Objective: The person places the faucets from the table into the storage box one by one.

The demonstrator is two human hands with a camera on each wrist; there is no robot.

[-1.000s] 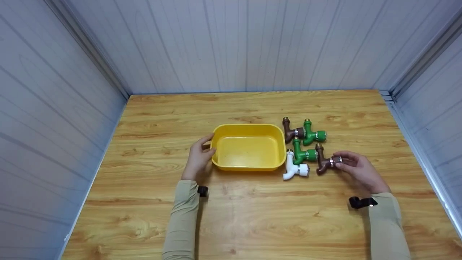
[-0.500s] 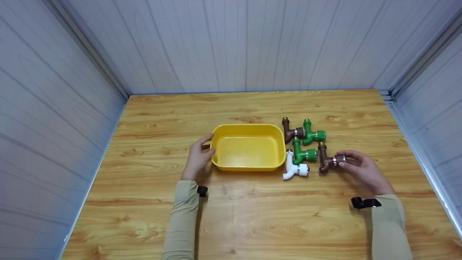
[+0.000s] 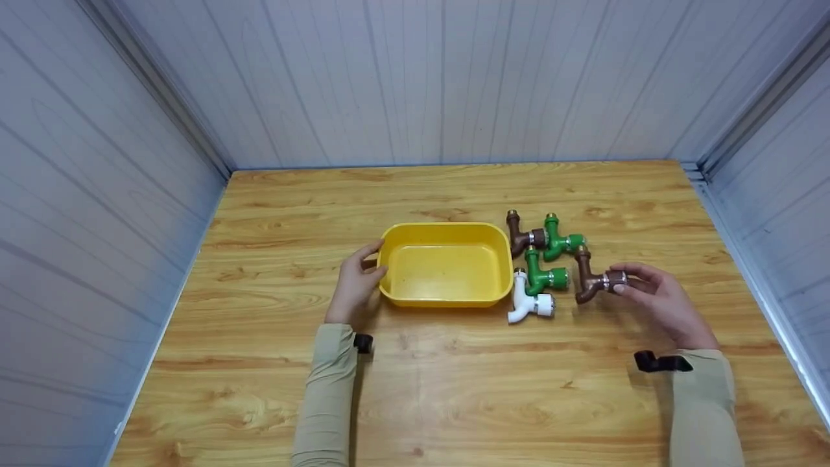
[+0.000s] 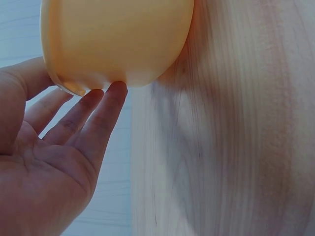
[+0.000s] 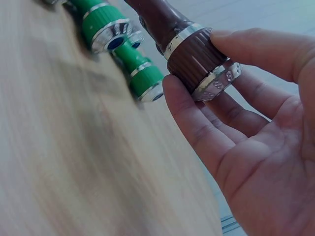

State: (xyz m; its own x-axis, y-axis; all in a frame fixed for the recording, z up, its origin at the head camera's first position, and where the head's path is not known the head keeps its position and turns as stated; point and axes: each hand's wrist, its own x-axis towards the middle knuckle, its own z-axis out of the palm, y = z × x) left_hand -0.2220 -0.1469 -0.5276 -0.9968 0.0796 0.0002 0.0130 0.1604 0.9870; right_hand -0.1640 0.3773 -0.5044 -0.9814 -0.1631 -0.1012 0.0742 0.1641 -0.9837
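My right hand (image 3: 664, 305) pinches the ribbed knob end of a brown tap (image 3: 589, 282). In the right wrist view, thumb and fingers hold this brown tap (image 5: 194, 56) above the wooden surface. My left hand (image 3: 355, 282) grips the left end of a yellow plastic tub (image 3: 447, 303), with fingertips against its outer wall (image 4: 118, 44). Right of the tub lie a white tap (image 3: 524, 301), a green tap (image 3: 537, 275), another green tap (image 3: 556, 243) and a second brown tap (image 3: 519, 237).
The wood-grain table (image 3: 454, 389) is bounded by a pale panelled wall (image 3: 415, 84) at the back, with more panels left and right. The loose taps sit close together, some touching, near the tub's right end.
My right hand has drawn the brown tap up and to the right, away from the nearer green tap. The left hand and the tub have stayed in place.
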